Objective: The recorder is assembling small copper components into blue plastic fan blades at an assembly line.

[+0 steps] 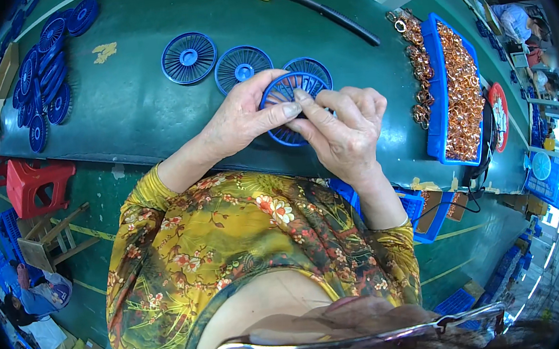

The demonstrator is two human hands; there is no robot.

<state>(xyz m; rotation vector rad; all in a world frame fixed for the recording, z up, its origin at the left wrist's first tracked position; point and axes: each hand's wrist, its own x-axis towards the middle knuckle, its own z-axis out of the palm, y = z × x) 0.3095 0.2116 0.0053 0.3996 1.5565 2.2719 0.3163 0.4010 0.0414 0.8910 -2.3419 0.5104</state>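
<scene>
My left hand (242,119) grips the near-left rim of a blue plastic spoked wheel (287,135), thumb lying over its front. The wheel is held tilted above the green table (131,101). My right hand (349,124) is closed at the wheel's right side, thumb and fingertips at its hub. Whether a small part sits between those fingertips is hidden. Just beyond my hands, another spoked wheel (313,65) lies partly covered by the held one. Two more lie to its left, a middle wheel (242,62) and a left wheel (189,58).
A hammer (324,10) with a yellow head lies at the far side. On the right, a blue tray (437,119) holds many copper-coloured rings, with loose rings (419,70) beside it. Blue wheels (48,75) are piled at the left. A red stool (28,187) stands on the floor.
</scene>
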